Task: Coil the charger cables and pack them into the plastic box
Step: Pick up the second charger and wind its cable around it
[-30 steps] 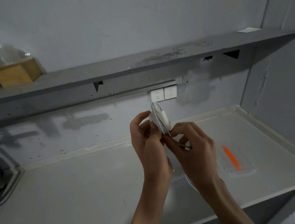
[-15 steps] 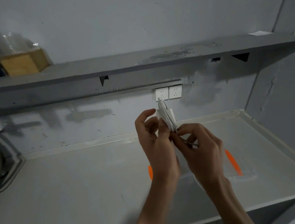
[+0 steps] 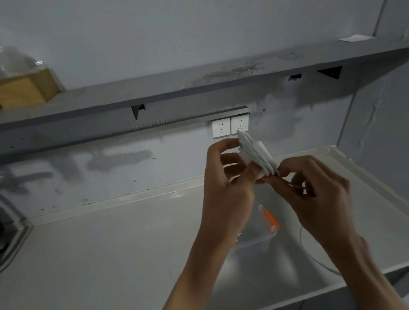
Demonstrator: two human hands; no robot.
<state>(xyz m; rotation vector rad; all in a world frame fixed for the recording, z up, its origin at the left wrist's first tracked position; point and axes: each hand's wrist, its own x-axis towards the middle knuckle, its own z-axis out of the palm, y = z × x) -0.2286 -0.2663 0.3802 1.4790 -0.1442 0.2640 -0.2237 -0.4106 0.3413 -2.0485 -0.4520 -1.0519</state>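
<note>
Two bare forearms come in over the near edge of the counter (image 3: 103,265), right of centre.

Loose tail of white cable (image 3: 314,258) hangs from under the right hand and runs down across the counter toward its near right corner. Where it ends is hidden behind the right forearm.

Box (image 3: 257,247): clear plastic, standing on the counter right of centre, directly below the hands. Orange latch (image 3: 271,220) on its far side. The left forearm covers its left part. Cannot tell what is inside.

Left hand (image 3: 228,188): raised above the counter, fingers (image 3: 233,169) and thumb curled round the coil.

Right hand (image 3: 317,193): just beside the left hand, at the same height. Index finger and thumb pinch the cable at the coil's lower end; the other fingers (image 3: 304,181) are curled in.

Coil (image 3: 256,155): white charger cable wound into a tight bundle, standing up out of the left hand, tilted slightly, well above the box and not in it.

Back wall: two white sockets (image 3: 230,125) side by side, just behind the top of the coil.

Shelf (image 3: 189,82) above the sockets: wooden block (image 3: 19,91) at its left end with clear containers (image 3: 7,64) on top, and a white slip (image 3: 355,38) at its right end.
</note>
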